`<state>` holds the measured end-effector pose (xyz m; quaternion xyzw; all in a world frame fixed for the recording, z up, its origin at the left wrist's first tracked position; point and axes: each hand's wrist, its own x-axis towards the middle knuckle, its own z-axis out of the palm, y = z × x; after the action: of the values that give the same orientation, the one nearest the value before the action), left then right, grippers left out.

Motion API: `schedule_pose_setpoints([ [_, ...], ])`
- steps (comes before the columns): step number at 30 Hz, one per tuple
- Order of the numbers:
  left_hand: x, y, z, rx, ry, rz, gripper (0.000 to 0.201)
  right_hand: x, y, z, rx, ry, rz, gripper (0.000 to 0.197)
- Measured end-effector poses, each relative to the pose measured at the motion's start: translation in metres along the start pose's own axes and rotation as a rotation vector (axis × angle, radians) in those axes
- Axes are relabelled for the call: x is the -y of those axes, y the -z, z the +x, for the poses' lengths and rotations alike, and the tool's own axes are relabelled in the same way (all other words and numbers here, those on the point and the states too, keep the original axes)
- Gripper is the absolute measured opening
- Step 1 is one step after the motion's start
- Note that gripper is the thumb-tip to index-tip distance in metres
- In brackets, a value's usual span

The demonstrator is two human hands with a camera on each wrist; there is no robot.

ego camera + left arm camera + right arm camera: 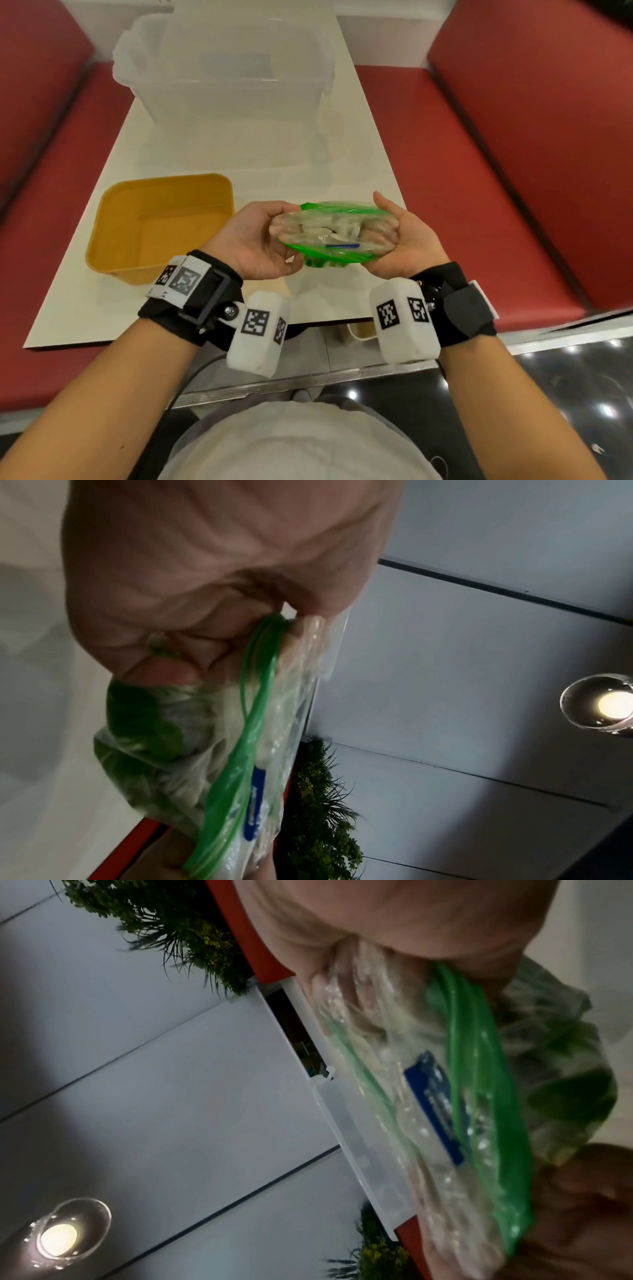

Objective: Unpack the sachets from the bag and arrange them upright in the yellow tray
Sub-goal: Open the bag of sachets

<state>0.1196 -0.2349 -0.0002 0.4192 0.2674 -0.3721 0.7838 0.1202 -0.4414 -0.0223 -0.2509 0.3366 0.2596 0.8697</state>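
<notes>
Left grip: my left hand (255, 236) holds the left end of the bag (334, 233), the fingers curled around the green zip strip (253, 739). I think it pulls this end outward to spread the mouth.

Right grip: my right hand (399, 240) grasps the opposite end of the bag, with the fingers inside or behind the plastic. I cannot tell exactly which.

Bag: it hangs between my two grips, above the near edge of the desk (274, 150). The mouth faces up toward me, probably so that I can look inside and reach in.

Sachets: the sachets (322, 229) are pale packets, all inside the bag between my grips. None is taken out yet.

Yellow tray: the yellow tray (102, 240) stands on the desk just to the left of my left grip, near enough for a short move. I see no sachet in it.

Clear box: a clear box (233, 68) stands far ahead of both grips, at the back of the desk.

Step in hand: opening the bag, as I judge it. After this, one grip must let go to take out a sachet.
</notes>
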Motion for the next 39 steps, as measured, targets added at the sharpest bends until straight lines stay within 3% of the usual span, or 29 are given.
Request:
schedule_pose_setpoints([
  [3, -0.002, 0.008, 0.002, -0.005, -0.034, 0.045, 0.02, -0.004, -0.003, -0.007, 0.074, 0.059, -0.097, 0.027],
  [7, 0.006, 0.01, 0.002, -0.104, -0.244, 0.196, 0.017, -0.01, -0.001, -0.009, 0.16, 0.161, -0.246, 0.009],
  [10, 0.018, 0.005, 0.005, -0.227, -0.443, 0.38, 0.008, -0.015, 0.004, -0.007, 0.103, 0.275, -0.369, 0.034],
  [13, 0.022, 0.005, 0.007, -0.376, -0.603, 0.617, 0.014, -0.015, 0.012, 0.001, -0.028, 0.497, -0.518, 0.029],
  [16, 0.019, 0.012, 0.012, -0.41, -0.575, 0.617, 0.019, -0.013, 0.015, -0.002, -0.145, 0.693, -0.716, 0.007],
  [18, 0.016, 0.015, 0.015, -0.319, -0.442, 0.437, 0.012, -0.012, 0.015, -0.001, -0.189, 0.768, -0.799, 0.017],
  [20, 0.013, 0.014, 0.016, -0.137, -0.295, 0.142, 0.011, -0.012, 0.012, -0.002, -0.194, 0.737, -0.768, 0.021],
  [23, 0.013, 0.006, 0.014, 0.048, -0.2, -0.202, 0.023, -0.009, 0.004, -0.003, -0.123, 0.465, -0.399, 0.024],
  [26, 0.018, -0.003, 0.011, 0.185, -0.239, -0.257, 0.045, -0.005, 0.001, -0.006, -0.008, 0.241, -0.191, 0.03],
  [28, 0.022, -0.008, 0.011, 0.229, -0.277, -0.234, 0.041, -0.003, -0.001, -0.004, 0.038, 0.231, -0.193, 0.035],
  [30, 0.021, -0.009, 0.014, 0.168, -0.36, -0.155, 0.032, -0.003, -0.001, -0.003, 0.076, 0.285, -0.216, 0.035],
  [33, 0.017, -0.001, 0.014, -0.074, -0.595, 0.363, 0.025, 0.002, 0.008, -0.001, 0.082, 0.463, -0.403, 0.028],
  [35, 0.019, 0.009, 0.018, -0.28, -0.657, 0.651, 0.018, 0.005, 0.02, 0.004, 0.009, 0.594, -0.606, 0.023],
  [39, 0.035, 0.023, 0.034, -0.386, -0.607, 0.498, 0.017, -0.002, 0.035, 0.016, -0.209, 0.797, -0.931, 0.012],
])
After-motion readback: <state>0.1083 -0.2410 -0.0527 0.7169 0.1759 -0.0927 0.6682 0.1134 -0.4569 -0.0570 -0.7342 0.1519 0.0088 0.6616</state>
